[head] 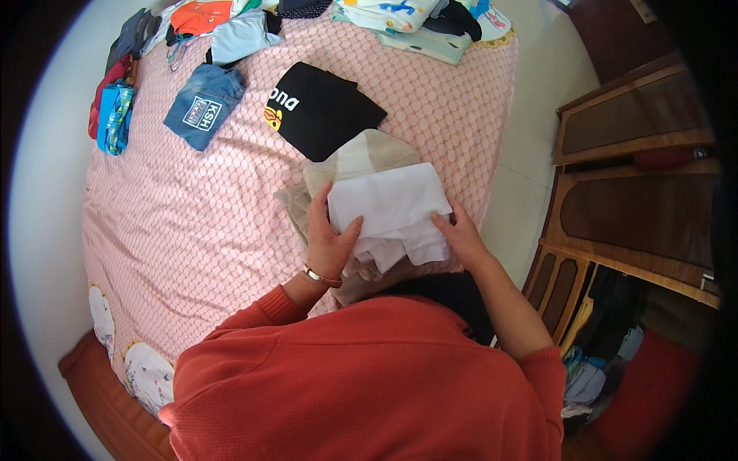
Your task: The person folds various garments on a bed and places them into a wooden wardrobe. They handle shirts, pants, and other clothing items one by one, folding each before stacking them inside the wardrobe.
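Note:
Between my two hands is a white folded garment (387,199), its lower layers loose and rumpled. My left hand (331,233) holds its left side, thumb on top and fingers along the edge. On the right side, my right hand (461,230) grips the cloth with the thumb over it and the fingers underneath. Beneath the white cloth lies a beige and cream knitted garment (375,151), partly hidden. A folded black garment (326,109) with white letters and a yellow print rests just beyond it.
Folded denim (204,106) lies on the pink patterned bedspread (190,230). Blue folded clothes (116,118) sit by the left edge, an orange garment (199,18) and a light blue one (239,39) further back. A wooden wardrobe (634,201) stands right, its lower compartment open with clothes inside.

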`<state>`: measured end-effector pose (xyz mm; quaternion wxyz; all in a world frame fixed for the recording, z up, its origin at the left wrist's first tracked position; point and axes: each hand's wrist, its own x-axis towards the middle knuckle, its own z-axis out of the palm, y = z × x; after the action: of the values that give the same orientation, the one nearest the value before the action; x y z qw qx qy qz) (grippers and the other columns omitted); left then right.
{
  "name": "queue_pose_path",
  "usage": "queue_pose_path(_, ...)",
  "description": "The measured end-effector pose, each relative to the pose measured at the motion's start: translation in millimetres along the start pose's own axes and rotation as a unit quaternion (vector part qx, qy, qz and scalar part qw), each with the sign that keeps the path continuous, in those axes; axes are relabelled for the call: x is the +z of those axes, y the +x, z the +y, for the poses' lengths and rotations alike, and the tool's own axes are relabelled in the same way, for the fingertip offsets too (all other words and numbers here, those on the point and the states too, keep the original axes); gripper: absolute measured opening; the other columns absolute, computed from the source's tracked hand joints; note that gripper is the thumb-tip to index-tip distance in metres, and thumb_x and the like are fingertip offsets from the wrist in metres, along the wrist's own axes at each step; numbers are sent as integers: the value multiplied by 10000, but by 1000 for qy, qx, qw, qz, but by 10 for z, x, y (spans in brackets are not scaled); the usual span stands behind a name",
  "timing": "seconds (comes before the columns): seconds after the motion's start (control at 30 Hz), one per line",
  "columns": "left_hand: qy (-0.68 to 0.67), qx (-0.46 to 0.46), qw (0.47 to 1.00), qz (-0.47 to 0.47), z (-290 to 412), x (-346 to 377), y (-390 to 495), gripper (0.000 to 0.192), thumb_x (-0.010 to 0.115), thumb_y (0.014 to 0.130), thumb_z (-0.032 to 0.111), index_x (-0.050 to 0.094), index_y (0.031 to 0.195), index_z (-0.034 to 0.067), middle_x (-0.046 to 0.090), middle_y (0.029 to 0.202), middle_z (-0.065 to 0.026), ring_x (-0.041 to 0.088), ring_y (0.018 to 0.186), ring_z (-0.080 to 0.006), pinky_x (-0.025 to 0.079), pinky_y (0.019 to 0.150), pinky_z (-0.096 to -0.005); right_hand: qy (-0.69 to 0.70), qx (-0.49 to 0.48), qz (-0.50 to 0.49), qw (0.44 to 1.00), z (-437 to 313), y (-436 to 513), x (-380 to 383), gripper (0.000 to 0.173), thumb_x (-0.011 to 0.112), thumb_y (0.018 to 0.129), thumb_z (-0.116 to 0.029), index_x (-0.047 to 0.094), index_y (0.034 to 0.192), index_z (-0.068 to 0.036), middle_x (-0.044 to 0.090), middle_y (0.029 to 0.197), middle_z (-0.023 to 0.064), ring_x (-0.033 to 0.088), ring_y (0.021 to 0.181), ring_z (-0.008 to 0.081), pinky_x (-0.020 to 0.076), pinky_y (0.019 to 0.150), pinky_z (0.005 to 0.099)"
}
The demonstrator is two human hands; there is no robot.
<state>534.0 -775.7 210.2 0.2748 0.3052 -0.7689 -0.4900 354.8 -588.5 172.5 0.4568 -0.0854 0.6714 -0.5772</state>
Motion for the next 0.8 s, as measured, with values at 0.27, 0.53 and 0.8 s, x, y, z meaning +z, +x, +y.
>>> queue_pose_path(0.27,-205,-149,967,-26,63,75,4,779,628,780,-54,218,1433,57,547,1117,-137,574,970,-187,494,828,-291,218,56,-37,974,-285,-203,16,461,651,847,-145,484,1253,-3,593,1136,119,605,975,216,505,852,353)
queue_pose_path(0.53,-300,-118,943,-89,571,116,179,701,572,825,-41,242,1431,82,533,1174,-106,546,1043,-172,461,897,-301,344,57,-121,929,-616,-562,-260,524,622,797,-120,459,1280,0,586,1161,137,590,1053,257,477,929,387)
queue_pose_path(0.8,-478,-266,799,-247,825,538,291,487,567,906,204,390,1327,36,517,1255,-108,526,1120,-199,446,950,-369,439,-27,-65,896,-586,-1023,-663,532,592,793,-186,466,1269,14,591,1167,156,595,1040,280,472,925,401)
